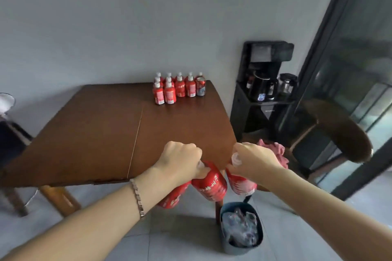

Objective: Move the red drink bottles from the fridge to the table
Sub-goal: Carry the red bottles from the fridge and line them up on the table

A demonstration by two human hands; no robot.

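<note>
My left hand (180, 160) is closed around the necks of two red drink bottles (209, 184) that hang below it at the brown table's near edge. The second of them (172, 198) shows under my wrist. In my right hand (253, 160) hangs another red bottle (241, 184), gripped by its white-capped top. On the far right part of the wooden table (95, 129) stand several red bottles with white caps (169, 92) in rows, with a red can (200, 87) beside them.
A blue bin (240, 248) lined with plastic sits on the floor under my hands. A black stand with a coffee machine and kettle (262, 87) is against the wall. A dark chair (337, 131) with a pink cloth (275, 150) stands right of the table by a glass door.
</note>
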